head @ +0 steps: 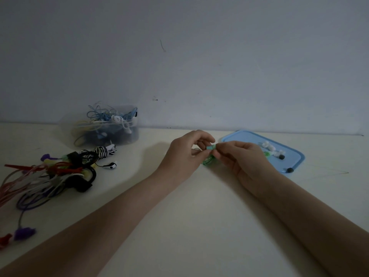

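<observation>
1. Far left: a tangled pile of earphone cables (46, 176) in red, white, purple and black lay on the table (199, 216), spilling off the frame's left edge.
2. A purple earbud (25, 232) and a red earbud (5, 240) lay at the near-left end of that pile.
3. Black-and-white striped earphones (103, 152) were coiled at the pile's far end, just in front of the container.
4. A clear plastic container (131, 134) stood by the wall (179, 56), stuffed with blue, yellow and white cables; some loops stuck out over the rim.
5. The left hand (183, 152) was at table centre, fingers curled, thumb and forefinger pinching the top of the green cable bundle (208, 159).
6. The green cable bundle was a small coil held between the two hands, low over the table, just left of the blue lid. Whether it touched the table was not clear.
7. The right hand (245, 158) had curled fingers and gripped the same bundle from the right, its fingertips meeting the left hand's at the bundle's top.
8. A blue lid (241, 136) lay flat on the table right of the hands, partly hidden behind the right hand.
9. On the lid: small white ear tips (267, 145) and two black ear tips (281, 156), one of them near the lid's front edge.
</observation>
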`<state>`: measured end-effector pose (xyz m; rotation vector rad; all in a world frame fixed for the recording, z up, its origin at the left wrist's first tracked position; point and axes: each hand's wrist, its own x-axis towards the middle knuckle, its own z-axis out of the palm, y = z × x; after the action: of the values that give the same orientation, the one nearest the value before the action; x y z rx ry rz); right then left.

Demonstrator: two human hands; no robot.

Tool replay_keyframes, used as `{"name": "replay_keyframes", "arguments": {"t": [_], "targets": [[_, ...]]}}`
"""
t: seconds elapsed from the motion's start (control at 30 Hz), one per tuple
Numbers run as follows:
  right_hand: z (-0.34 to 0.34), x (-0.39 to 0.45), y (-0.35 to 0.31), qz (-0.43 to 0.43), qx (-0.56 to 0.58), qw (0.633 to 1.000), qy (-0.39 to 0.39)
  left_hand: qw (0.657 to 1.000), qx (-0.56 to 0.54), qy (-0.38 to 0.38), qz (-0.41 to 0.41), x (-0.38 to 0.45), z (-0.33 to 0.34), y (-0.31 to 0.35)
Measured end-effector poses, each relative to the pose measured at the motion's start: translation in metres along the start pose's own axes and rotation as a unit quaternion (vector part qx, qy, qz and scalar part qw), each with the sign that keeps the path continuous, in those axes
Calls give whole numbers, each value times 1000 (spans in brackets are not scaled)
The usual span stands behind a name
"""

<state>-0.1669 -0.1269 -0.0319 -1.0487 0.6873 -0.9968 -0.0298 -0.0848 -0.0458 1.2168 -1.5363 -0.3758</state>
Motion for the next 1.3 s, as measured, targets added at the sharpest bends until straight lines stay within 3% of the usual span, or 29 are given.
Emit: {"name": "replay_keyframes", "arguments": {"t": [0.37, 0.77, 1.03, 1.3], "targets": [[-1, 4, -6, 77, 58, 995, -17, 994, -82, -28, -62, 0, -5, 1], [2, 3, -8, 78, 39, 996, 7, 999, -4, -12, -41, 0, 0, 3], [4, 4, 4, 9, -4, 1000, -1, 995, -46, -21, -92, 1, -4, 3], [11, 4, 12, -73, -169, 982, 43, 994, -57, -14, -98, 1, -3, 0]]}}
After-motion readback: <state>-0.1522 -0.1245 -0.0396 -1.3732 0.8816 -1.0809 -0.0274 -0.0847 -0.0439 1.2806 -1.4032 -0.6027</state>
